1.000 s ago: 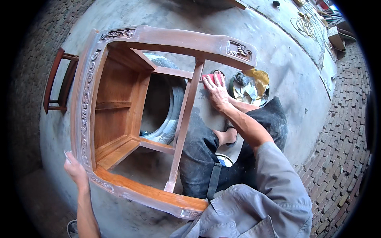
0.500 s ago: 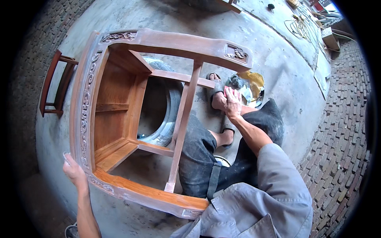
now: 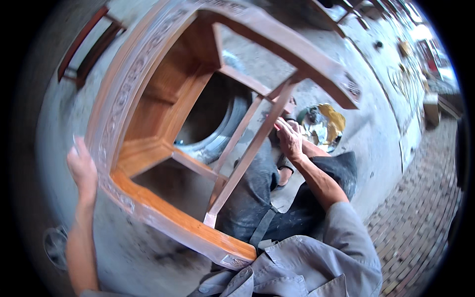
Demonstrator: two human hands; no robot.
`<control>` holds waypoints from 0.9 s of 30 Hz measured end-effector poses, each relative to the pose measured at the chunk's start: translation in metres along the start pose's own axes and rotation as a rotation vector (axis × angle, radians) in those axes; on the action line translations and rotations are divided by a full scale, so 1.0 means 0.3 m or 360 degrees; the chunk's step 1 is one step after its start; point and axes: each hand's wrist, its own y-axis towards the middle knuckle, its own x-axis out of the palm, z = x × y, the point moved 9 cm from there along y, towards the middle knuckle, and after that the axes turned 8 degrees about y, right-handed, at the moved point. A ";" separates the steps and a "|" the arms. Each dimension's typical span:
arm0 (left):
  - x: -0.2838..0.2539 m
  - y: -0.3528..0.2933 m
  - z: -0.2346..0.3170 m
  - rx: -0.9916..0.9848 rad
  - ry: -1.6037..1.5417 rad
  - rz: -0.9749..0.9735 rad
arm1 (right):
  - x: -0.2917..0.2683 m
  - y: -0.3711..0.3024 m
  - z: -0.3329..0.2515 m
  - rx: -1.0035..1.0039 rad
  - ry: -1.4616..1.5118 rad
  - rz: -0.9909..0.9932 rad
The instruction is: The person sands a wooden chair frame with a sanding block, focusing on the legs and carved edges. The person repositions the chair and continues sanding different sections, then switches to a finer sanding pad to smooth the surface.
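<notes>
A carved wooden furniture frame (image 3: 173, 210) lies tilted before me, with pale dusty outer faces, orange-brown inner panels and crossing rails. My left hand (image 3: 82, 166) is closed beside its carved left edge, blurred by motion; a small pale tip shows above the fingers, too unclear to name. Past the rails on the right, my right hand (image 3: 291, 141) is closed on a small red piece (image 3: 277, 126), mostly hidden under the fingers. That hand is near my foot, close to the frame's long slanting rail.
Under the frame stands a large grey tyre-like ring (image 3: 232, 126). A container with yellow and pale scraps (image 3: 332, 119) sits beyond my right hand. A small dark red wooden frame (image 3: 81, 49) stands at far left. Brick paving (image 3: 410, 213) borders the concrete on the right.
The view has turned, so the wooden frame now appears more tilted. My left hand has moved up along the carved edge. The red piece shows less under my right hand.
</notes>
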 end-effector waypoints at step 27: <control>-0.008 -0.012 0.033 -0.0103 -0.0018 -0.0087 | 0.419 0.033 0.300 0.1218 0.2008 -0.0208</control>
